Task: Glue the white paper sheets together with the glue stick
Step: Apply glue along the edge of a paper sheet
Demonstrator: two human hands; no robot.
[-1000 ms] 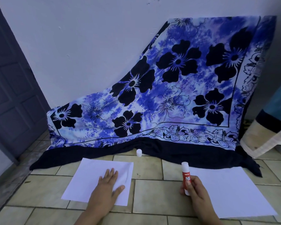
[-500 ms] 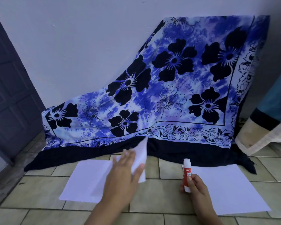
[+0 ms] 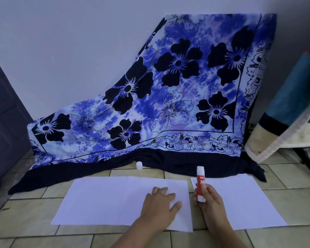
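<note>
Paper in the head view has changed: the left sheet (image 3: 100,199), folded a second ago, now lies opened flat on the tiled floor (image 3: 34,208) at lower centre. The left hand (image 3: 159,206) rests on it with fingers spread. The right hand (image 3: 211,203) grips the uncapped glue stick (image 3: 200,185) upright between it and the second sheet (image 3: 249,199), lower right. Gluing looks ready to begin.
</note>
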